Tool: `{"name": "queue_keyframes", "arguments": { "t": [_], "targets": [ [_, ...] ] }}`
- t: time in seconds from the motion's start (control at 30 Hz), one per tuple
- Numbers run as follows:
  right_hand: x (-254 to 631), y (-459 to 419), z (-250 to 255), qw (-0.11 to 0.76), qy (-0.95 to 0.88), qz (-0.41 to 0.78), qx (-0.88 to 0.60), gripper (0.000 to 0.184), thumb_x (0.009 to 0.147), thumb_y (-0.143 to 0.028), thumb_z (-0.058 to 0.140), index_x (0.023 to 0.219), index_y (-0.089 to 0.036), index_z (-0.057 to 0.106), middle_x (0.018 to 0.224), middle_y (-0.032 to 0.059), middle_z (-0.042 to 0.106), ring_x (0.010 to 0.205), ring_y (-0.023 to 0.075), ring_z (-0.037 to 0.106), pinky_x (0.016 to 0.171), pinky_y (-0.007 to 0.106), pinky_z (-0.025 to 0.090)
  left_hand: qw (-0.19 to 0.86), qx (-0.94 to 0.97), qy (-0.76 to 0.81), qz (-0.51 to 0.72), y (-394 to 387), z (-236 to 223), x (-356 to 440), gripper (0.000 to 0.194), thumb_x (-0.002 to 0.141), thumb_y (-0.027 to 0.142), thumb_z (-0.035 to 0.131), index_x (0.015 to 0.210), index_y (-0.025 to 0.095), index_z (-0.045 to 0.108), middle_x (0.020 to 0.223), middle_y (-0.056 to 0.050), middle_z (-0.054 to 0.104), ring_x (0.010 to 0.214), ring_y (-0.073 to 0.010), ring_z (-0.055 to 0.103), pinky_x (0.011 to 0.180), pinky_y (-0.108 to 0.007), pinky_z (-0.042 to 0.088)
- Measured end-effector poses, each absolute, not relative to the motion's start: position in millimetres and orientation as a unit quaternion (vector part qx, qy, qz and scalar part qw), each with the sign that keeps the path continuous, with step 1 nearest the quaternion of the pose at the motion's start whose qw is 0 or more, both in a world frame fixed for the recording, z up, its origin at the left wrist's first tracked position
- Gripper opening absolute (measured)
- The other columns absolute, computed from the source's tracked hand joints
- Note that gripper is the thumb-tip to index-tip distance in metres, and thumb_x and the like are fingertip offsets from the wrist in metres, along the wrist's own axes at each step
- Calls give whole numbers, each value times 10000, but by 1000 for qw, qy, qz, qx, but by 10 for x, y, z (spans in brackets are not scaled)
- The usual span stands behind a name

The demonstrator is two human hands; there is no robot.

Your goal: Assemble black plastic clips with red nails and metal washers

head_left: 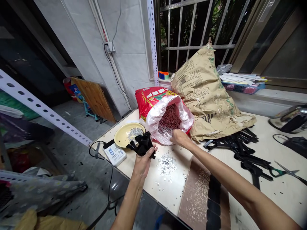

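Note:
My left hand (144, 159) is wrapped round a bunch of black plastic parts (142, 145), held above the table beside a yellow dish (120, 135) of small silver pieces. At the mouth of a red and white sack (153, 119), my right hand (179, 138) has its fingers curled in at the lower rim. What those fingers hold, if anything, is hidden. The sack lies on its side, full of thin reddish-brown rods (169, 118) that look like long screws or nails. Small silver washers (167, 164) are scattered on the table between my arms.
A large brown paper sack (203, 92) leans behind. More black plastic parts (237, 148) and scissors (285, 171) lie at right. A brown board (192, 198) carries pale bits and black pieces (214, 198). A white box (115, 155) sits at the table's left edge.

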State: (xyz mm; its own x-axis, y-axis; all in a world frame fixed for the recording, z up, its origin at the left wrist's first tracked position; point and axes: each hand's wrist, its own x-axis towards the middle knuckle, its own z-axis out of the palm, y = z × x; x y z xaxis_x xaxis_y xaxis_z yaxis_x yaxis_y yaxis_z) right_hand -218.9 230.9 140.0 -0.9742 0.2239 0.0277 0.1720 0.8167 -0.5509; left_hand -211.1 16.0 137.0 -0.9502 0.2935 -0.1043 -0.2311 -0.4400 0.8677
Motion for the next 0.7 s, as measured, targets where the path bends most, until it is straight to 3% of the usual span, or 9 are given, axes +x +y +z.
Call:
{"name": "queue_keyframes", "arguments": {
  "t": [0.07, 0.13, 0.2, 0.33, 0.43, 0.7],
  "targets": [
    [-2021, 2403, 1549, 34, -936, 333, -108, 520, 697, -71, 600, 1203, -124, 490, 680, 17, 618, 584, 157, 631, 515, 243, 488, 157, 42, 545, 823, 152, 1364, -2099, 311, 599, 237, 809, 880, 160, 701, 857, -43, 721, 752, -142, 652, 809, -297, 497],
    [-1869, 2431, 1729, 50, -886, 455, -68, 715, 716, -97, 535, 1373, -189, 269, 672, -47, 596, 534, 128, 627, 471, 208, 475, 156, 62, 579, 798, 170, 1374, -2066, 316, 613, 243, 799, 904, 162, 708, 866, -52, 727, 756, -142, 649, 777, -271, 488],
    [-1756, 2385, 1917, 93, -809, 580, -13, 758, 728, -144, 515, 1398, -238, 173, 667, -80, 571, 519, 120, 628, 445, 187, 458, 158, 76, 597, 783, 203, 1400, -2029, 312, 611, 248, 798, 900, 163, 716, 868, -60, 730, 799, -155, 651, 782, -263, 478],
    [-1674, 2172, 2209, 205, -739, 641, 23, 506, 758, -220, 544, 1228, -217, 355, 684, -64, 585, 499, 99, 586, 441, 179, 420, 186, 83, 597, 776, 258, 1479, -1975, 292, 612, 265, 797, 869, 148, 723, 834, -71, 730, 754, -157, 652, 759, -264, 479],
    [-1674, 2033, 2307, 279, -732, 621, 38, 306, 799, -234, 531, 1089, -208, 437, 747, -27, 618, 612, 107, 599, 568, 217, 463, 203, 95, 588, 778, 265, 1529, -1949, 306, 624, 271, 789, 895, 150, 713, 831, -69, 724, 690, -145, 645, 718, -264, 483],
    [-1587, 1866, 2352, 273, -828, 482, 90, 230, 821, -223, 576, 1051, -209, 568, 848, -1, 660, 804, 144, 599, 783, 288, 445, 201, 117, 604, 762, 307, 1632, -1886, 320, 613, 263, 792, 894, 133, 710, 810, -74, 717, 693, -159, 642, 682, -266, 492]
  ]
}}
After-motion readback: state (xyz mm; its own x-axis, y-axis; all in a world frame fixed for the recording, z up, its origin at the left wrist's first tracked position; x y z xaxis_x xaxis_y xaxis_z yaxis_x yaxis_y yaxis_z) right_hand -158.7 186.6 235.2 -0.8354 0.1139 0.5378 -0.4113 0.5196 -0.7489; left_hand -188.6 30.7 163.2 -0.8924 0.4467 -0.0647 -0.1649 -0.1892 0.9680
